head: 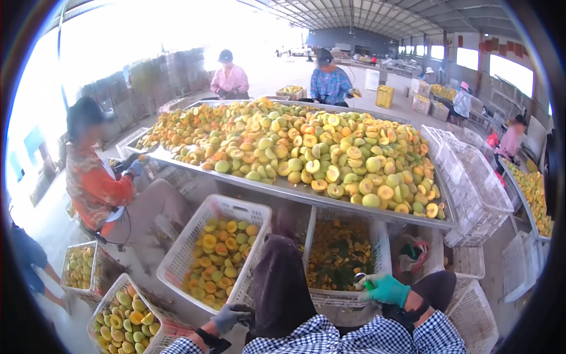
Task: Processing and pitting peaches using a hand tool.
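Observation:
My right hand [384,290], in a teal glove, grips a pitting tool by its green handle [368,285]; its metal loop [360,278] points left. Below and beyond it, a white plastic crate [383,250] holds fruit pits, scraps and leaves. My left hand [232,316], in a grey glove, hangs low beside my left knee. Its fingers curl out of clear sight, so I cannot tell whether it holds anything. Just beyond it, a white crate [262,221] contains halved yellow stone fruit. A metal-edged table [305,195] ahead carries a large heap of halved and whole fruit [309,146].
Fruit-filled crates [126,283] [93,265] stand at lower left. A person in an orange top [99,186] sits at the table's left; two people [230,79] [329,84] sit across. Stacked white crates [475,177] flank its right end. Another fruit table [528,190] lies farther right.

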A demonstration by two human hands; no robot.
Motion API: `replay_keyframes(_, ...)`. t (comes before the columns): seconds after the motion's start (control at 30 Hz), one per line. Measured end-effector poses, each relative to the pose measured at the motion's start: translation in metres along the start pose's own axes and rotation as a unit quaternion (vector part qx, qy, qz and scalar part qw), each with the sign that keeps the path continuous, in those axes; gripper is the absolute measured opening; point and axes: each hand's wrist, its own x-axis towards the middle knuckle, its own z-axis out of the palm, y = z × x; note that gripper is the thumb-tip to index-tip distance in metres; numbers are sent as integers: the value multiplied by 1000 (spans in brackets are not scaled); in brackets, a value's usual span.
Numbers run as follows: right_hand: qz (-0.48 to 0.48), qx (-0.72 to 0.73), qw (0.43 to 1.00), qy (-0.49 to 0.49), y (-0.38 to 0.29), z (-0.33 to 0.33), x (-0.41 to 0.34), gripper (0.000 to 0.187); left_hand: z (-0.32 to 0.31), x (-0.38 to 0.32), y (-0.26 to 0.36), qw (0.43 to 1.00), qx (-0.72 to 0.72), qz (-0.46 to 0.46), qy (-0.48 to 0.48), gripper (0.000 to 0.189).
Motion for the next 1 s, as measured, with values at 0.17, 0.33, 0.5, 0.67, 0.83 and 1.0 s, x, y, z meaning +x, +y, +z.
replay_keyframes(0.17, 110, 6, 991, -75, 11, -8, 49, 32, 36, 92, -62, 998, -25, 49, -27, 24)
replay_keyframes(0.33, 163, -18, 935, -313, 86, 22, 117, 28, 52, 93, -7, 999, -37, -16, 34, 24)
replay_keyframes(0.5, 57, -204, 897, -387, 68, -13, 148, 31, 55, 117, 23, 986, -49, -80, 134, 24)
replay_keyframes(0.67, 7, -423, 869, -258, 39, -46, 110, 35, 42, 125, 43, 984, -19, -88, 152, 25)
replay_keyframes(0.83, 18, -339, 940, -29, 60, -2, 80, 25, 101, 131, 101, 986, 50, 119, 106, 21)
replay_keyframes(1.0, 8, -481, 856, -190, 57, 41, 53, 29, 69, 107, 93, 997, 45, 61, 33, 30)
